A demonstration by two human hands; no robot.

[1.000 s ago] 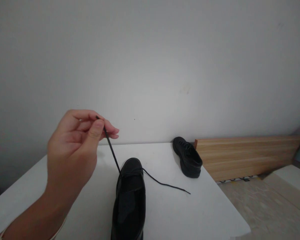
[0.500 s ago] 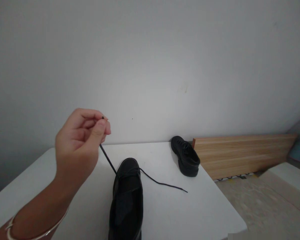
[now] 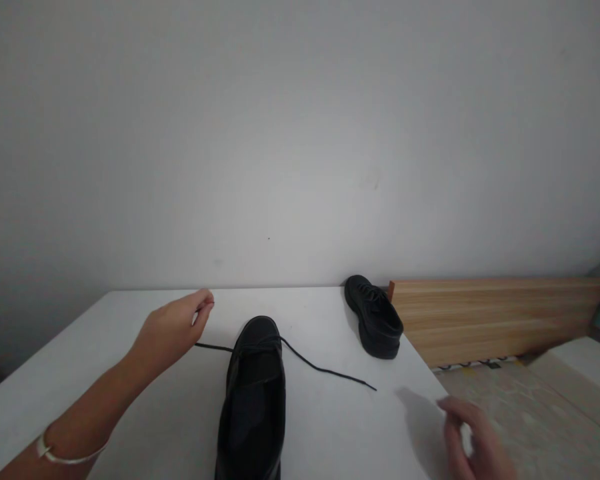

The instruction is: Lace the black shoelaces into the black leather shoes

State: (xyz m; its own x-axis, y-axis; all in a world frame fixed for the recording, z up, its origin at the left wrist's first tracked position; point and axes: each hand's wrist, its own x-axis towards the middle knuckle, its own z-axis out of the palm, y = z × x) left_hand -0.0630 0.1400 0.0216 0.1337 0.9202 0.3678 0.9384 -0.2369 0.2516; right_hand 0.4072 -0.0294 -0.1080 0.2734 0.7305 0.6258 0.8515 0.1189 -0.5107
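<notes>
A black shoe [image 3: 255,400] stands on the white table with its toe pointing away from me. Its black shoelace comes out on both sides near the toe. To the left of the shoe, my left hand [image 3: 173,327] is low over the table, thumb and fingertips pinched on the lace's left end, of which only a dark speck shows. The left lace [image 3: 214,347] runs slack behind this hand. On the right, the other lace end [image 3: 325,369] lies loose on the table. My right hand [image 3: 475,437], smeared by motion, is at the table's right edge with fingers curved apart, holding nothing visible.
A second black shoe [image 3: 373,317], laced, stands at the table's back right corner. The white table [image 3: 330,433] meets a pale wall [image 3: 300,147] behind. Beyond its right edge are a wooden board [image 3: 495,320] and a patterned surface lower down.
My left hand has come down from above the shoe toward the table, and the left lace has gone from taut to slack. My right hand has entered at the lower right.
</notes>
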